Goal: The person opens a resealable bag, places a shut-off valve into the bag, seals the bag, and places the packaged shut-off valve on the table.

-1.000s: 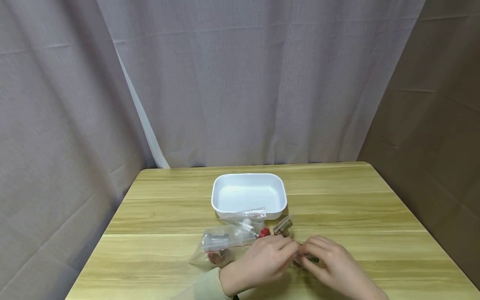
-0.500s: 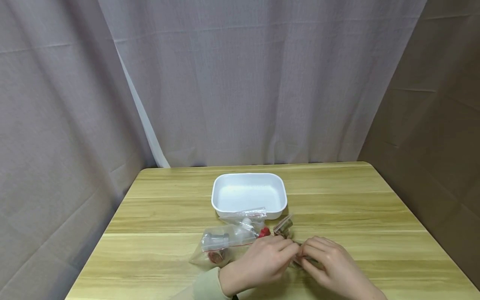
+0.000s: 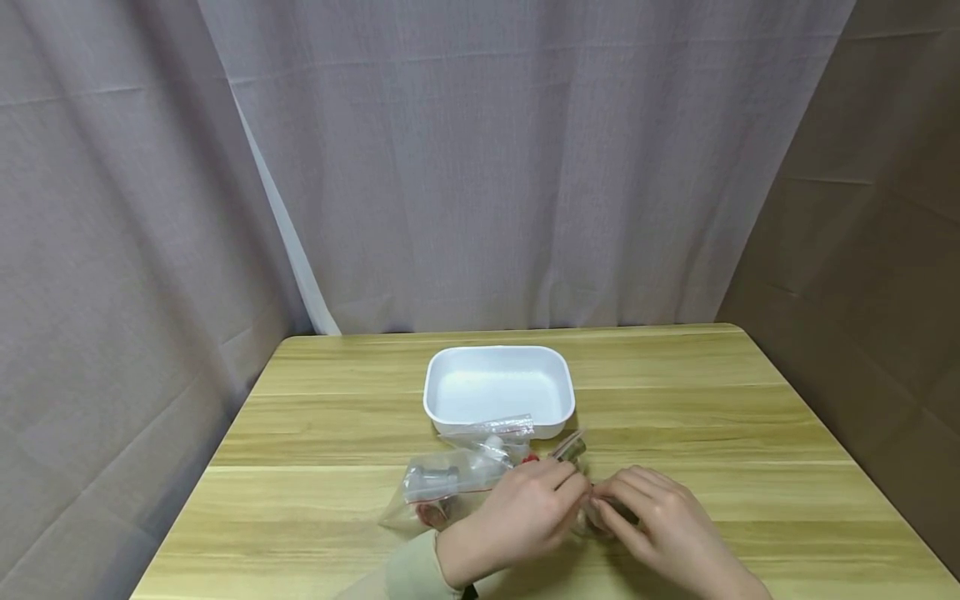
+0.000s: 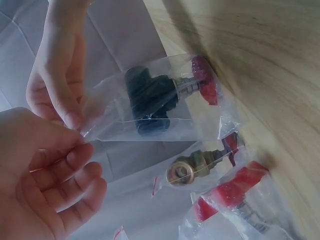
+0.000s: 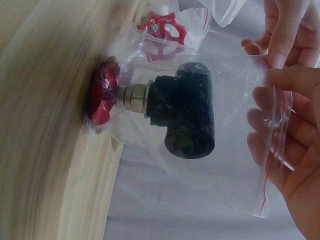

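A clear zip bag (image 5: 235, 175) holds a black valve (image 5: 187, 110) with a red handwheel (image 5: 102, 92), which points down toward the tabletop. My left hand (image 3: 528, 508) pinches the bag's upper edge between thumb and fingertips. Close beside it, my right hand (image 3: 660, 521) pinches the same edge, its fingers curled around the red-lined zip strip (image 5: 270, 185). In the head view the hands hide most of this bag. Just beyond them lies another bag with a brass valve (image 4: 187, 170).
Left of my hands lie more clear bags, one with a grey-metal fitting (image 3: 431, 482) and one with a white-topped part (image 3: 495, 447). A white plastic tray (image 3: 498, 392) stands behind them on the wooden table (image 3: 315, 417). Grey curtains (image 3: 487, 167) hang around the table.
My left hand shifts slightly and now covers more of the red part behind it. My fingertips have moved a little along the bag's edge, and the bags on the left stay put.
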Tool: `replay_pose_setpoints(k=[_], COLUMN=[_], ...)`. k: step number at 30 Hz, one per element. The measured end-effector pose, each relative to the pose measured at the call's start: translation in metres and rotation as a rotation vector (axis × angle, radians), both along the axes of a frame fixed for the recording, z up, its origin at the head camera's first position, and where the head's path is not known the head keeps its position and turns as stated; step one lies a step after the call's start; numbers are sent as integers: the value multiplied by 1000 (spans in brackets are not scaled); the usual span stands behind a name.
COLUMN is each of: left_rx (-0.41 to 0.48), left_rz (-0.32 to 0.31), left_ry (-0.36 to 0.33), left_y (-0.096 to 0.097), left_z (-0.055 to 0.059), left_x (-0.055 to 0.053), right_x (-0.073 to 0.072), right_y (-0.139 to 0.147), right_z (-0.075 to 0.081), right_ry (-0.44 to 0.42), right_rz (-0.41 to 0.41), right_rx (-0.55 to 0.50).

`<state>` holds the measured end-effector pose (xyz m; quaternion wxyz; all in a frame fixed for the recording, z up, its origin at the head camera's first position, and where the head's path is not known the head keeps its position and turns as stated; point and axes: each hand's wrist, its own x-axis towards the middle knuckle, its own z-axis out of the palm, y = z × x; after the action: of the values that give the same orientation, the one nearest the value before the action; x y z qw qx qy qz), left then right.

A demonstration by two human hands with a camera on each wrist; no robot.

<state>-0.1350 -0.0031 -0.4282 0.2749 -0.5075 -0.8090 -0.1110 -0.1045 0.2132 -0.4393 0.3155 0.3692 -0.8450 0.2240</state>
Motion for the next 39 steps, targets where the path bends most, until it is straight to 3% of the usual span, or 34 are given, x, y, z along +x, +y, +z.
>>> replay_pose_setpoints(k=[12,17,27,39], left_rx=[-23,-27,4,9], left_rz=[40,53,41,22], left_ry=[90,99,197,173], left_y=[5,5,5,0], left_z=[-1,0,-1,-4], left_x=[1,1,-2,-3], right_x=[3,3,2,3], right_y=[-3,-3,5,15], right_z=[0,0,2,-1], right_ry=[-24,3,48,8], right_rz=[-59,-72,-75,-82], right_rx=[38,47,78,117])
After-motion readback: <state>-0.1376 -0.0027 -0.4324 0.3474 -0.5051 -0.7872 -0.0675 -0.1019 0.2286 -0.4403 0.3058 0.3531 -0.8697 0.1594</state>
